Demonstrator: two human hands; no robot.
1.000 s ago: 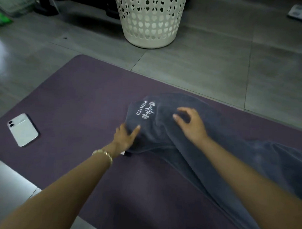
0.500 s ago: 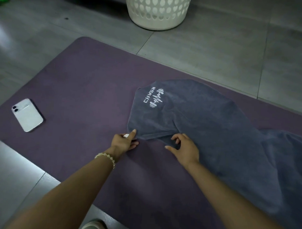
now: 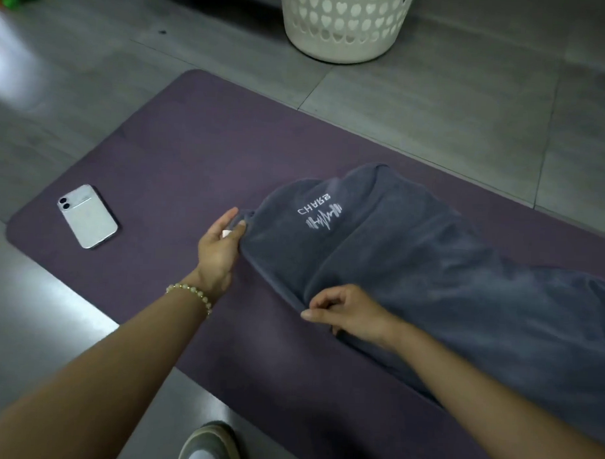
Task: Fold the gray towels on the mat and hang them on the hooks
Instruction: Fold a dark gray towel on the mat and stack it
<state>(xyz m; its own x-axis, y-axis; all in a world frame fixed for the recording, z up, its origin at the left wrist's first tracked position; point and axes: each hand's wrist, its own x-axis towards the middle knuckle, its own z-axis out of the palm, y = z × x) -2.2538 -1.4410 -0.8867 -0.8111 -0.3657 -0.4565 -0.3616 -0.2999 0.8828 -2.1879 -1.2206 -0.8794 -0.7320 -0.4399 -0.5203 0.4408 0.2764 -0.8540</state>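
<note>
A gray towel (image 3: 430, 261) with a white printed logo lies rumpled across the purple mat (image 3: 180, 149), stretching off toward the right edge. My left hand (image 3: 220, 247) pinches the towel's left corner, where a small white tag shows between thumb and fingers. My right hand (image 3: 346, 311) grips the towel's near edge with curled fingers, a little lower and to the right. The hooks are not in view.
A white phone (image 3: 87, 216) lies face down on the mat's left end. A white laundry basket (image 3: 346, 24) with heart-shaped holes stands on the gray tiled floor beyond the mat. A shoe (image 3: 211, 444) shows at the bottom edge.
Both hands slid from the top of the towel to its near edge and took hold of it. The left hand has since drawn its corner up and to the left.
</note>
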